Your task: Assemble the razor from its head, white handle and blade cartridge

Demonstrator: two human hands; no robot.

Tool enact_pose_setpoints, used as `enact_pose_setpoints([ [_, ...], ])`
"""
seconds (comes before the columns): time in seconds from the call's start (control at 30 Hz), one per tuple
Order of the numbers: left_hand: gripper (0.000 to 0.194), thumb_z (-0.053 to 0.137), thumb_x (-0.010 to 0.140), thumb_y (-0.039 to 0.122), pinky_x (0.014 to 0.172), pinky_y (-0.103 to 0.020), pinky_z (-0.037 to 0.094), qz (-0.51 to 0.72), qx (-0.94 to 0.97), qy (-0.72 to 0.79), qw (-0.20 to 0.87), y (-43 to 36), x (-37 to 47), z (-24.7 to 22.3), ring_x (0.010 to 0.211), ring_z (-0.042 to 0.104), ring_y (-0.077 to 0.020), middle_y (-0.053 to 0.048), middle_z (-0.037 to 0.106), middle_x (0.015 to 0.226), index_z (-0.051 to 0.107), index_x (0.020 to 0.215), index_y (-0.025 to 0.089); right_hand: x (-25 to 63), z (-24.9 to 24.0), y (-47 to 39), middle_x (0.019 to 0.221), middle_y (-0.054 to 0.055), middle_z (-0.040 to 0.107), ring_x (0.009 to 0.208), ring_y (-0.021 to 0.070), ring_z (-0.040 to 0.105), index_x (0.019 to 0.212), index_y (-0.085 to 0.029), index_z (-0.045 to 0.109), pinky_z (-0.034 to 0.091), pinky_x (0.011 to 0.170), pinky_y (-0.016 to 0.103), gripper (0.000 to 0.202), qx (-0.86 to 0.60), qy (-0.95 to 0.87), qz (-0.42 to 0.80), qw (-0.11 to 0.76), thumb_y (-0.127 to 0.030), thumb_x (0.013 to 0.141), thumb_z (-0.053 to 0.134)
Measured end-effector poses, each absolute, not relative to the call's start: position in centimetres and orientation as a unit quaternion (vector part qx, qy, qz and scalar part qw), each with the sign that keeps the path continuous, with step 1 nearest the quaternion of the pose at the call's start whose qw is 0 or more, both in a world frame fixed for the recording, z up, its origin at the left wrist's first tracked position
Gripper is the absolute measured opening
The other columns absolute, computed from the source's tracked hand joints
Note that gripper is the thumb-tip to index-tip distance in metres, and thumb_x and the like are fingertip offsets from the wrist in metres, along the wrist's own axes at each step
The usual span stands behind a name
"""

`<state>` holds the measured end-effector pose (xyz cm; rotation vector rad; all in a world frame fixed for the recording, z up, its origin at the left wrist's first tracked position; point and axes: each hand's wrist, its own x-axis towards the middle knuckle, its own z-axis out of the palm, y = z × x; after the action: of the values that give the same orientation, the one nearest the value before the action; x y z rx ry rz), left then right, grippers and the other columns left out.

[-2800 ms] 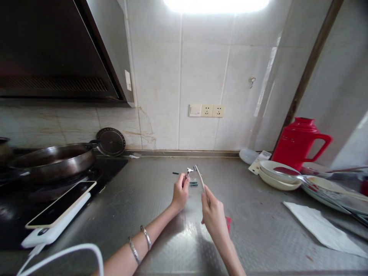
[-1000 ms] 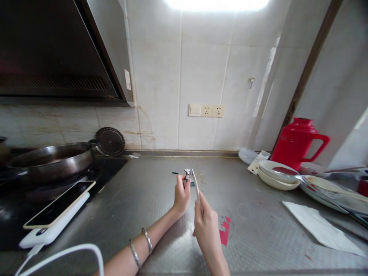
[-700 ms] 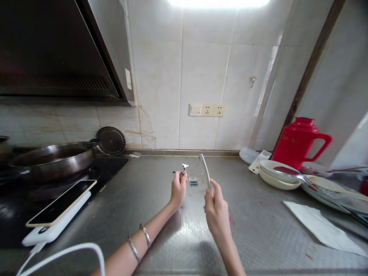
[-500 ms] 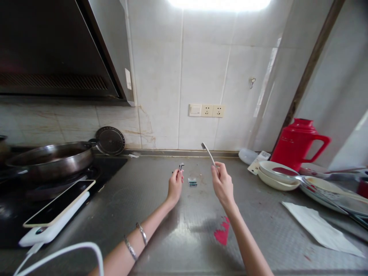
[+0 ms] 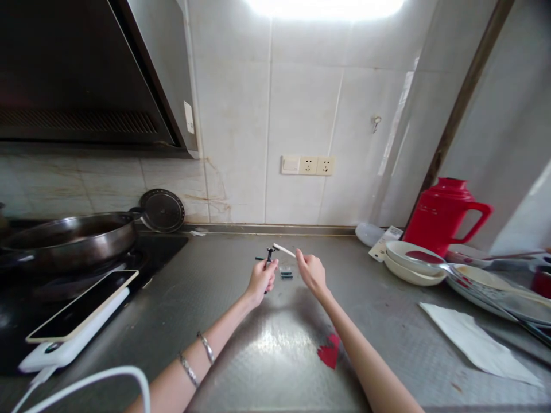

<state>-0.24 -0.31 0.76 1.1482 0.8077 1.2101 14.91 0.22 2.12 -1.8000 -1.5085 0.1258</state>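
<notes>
My left hand (image 5: 260,282) is closed around a small black razor (image 5: 270,254), its T-shaped head pointing up. My right hand (image 5: 312,271) grips a white toothbrush (image 5: 284,250) by its handle. The brush's head end meets or nearly meets the razor's head; I cannot tell whether they touch. Just beyond and between the hands, a small clear pack with dark strips (image 5: 286,274) lies on the metal counter (image 5: 241,367). A dark sliver (image 5: 259,258) shows beside the left fingers, too small to name.
On the left, a phone (image 5: 84,307) rests on a white power bank (image 5: 73,344) with a cable, near a steel pan (image 5: 73,246) on the stove. To the right stand a red thermos jug (image 5: 443,218), stacked bowls (image 5: 413,272) and a paper napkin (image 5: 477,344). A red patch (image 5: 329,353) marks the counter.
My right hand has moved left and lowered the toothbrush, bringing its head from upright to the razor. My left hand has turned slightly, showing more of the razor.
</notes>
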Motion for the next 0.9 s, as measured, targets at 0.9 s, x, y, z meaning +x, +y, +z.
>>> enact_pose_setpoints([
  [0.9, 0.034, 0.060, 0.069, 0.047, 0.032, -0.015, 0.007, 0.454, 0.486, 0.317, 0.676, -1.2, 0.2, 1.0, 0.031, 0.014, -0.0008, 0.013, 0.023, 0.042, 0.043, 0.067, 0.018, 16.0, 0.4, 0.0, 0.045, 0.002, 0.047, 0.044, 0.0116, 0.039, 0.043, -0.017, 0.048, 0.023, 0.045, 0.023, 0.060, -0.683, -0.597, 0.012, 0.421, -0.053, 0.085, 0.022],
])
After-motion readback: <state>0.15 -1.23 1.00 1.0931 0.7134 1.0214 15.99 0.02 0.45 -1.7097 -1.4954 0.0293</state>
